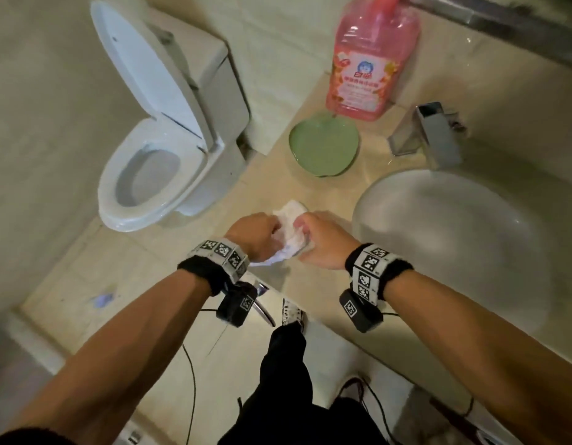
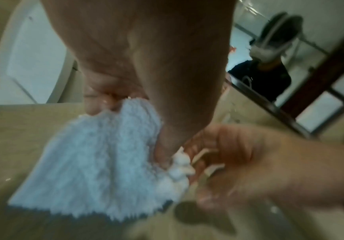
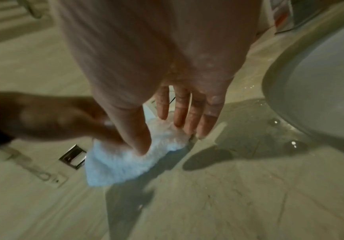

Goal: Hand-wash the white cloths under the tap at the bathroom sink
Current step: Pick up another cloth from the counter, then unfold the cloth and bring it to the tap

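Both my hands hold one white terry cloth (image 1: 289,234) above the beige counter, to the left of the sink basin (image 1: 406,200). My left hand (image 1: 259,231) grips its left side, fingers curled into the fabric. My right hand (image 1: 313,239) pinches its right side. In the left wrist view the cloth (image 2: 97,154) fans down from my left hand (image 2: 109,100), and a bunched end sits in the right hand (image 2: 239,162). The right wrist view shows my right hand (image 3: 160,138) with thumb and fingers on the cloth (image 3: 123,162). The chrome tap (image 1: 435,133) stands behind the basin; no water flow shows.
A pink detergent bottle (image 1: 371,59) and a green dish (image 1: 323,146) stand on the counter behind my hands. The toilet (image 1: 159,139), lid up, is to the left. Water drops lie on the counter beside the basin rim (image 3: 280,97). Cables hang near my legs.
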Tool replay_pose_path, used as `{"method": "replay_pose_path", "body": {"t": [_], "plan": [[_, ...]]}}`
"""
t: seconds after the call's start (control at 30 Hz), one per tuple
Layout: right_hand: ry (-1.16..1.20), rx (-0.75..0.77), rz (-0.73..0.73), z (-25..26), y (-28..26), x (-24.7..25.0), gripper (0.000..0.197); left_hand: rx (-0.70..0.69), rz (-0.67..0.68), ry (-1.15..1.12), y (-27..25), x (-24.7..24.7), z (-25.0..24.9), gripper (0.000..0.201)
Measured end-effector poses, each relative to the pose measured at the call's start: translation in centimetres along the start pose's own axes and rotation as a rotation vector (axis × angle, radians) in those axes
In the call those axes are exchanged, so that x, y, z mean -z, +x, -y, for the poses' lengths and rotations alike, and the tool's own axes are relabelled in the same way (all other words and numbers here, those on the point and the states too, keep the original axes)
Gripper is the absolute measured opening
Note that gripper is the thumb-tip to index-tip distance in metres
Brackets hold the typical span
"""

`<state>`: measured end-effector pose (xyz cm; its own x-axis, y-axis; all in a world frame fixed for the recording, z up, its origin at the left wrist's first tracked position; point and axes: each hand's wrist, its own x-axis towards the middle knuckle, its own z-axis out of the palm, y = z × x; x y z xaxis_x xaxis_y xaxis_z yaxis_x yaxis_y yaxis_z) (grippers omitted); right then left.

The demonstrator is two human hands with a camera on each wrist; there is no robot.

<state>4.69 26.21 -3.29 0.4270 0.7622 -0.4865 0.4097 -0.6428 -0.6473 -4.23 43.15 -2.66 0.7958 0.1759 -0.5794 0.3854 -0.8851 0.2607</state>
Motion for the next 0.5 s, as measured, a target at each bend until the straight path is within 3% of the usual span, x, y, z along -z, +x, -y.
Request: {"method": "replay_pose_path", "body": {"t": [0.07, 0.2, 0.27, 0.33, 0.4, 0.47, 0.5], "plan": [[-0.067, 0.007, -0.059, 0.0, 0.5, 0.2, 0.047, -0.071, 0.011, -0.127, 0.6, 1.4, 1.0, 0.025], [-0.179, 0.089, -0.100, -0.1, 0.6, 1.6, 0.027, -0.133, -0.316, -0.329, 1.9, 4.0, 2.1, 0.028], [-0.184, 0.147, -0.159, 0.0, 0.5, 2.9, 0.031, -0.110, -0.342, -0.400, 2.6, 5.0, 1.7, 0.031], [-0.147, 0.150, -0.246, 0.0, 0.6, 4.9, 0.036, -0.074, -0.226, -0.476, 2.9, 6.0, 1.5, 0.036], [-0.125, 0.084, -0.289, -0.2, 0.6, 6.6, 0.041, -0.128, 0.003, -0.530, 2.9, 6.9, 1.7, 0.025], [-0.206, 0.018, -0.253, -0.2, 0.4, 7.6, 0.044, -0.173, 0.162, -0.454, 3.0, 7.7, 1.5, 0.033], [-0.277, 0.006, -0.215, 0.0, 0.3, 7.8, 0.046, -0.189, 0.160, -0.463, 3.2, 7.8, 1.3, 0.037]]}}
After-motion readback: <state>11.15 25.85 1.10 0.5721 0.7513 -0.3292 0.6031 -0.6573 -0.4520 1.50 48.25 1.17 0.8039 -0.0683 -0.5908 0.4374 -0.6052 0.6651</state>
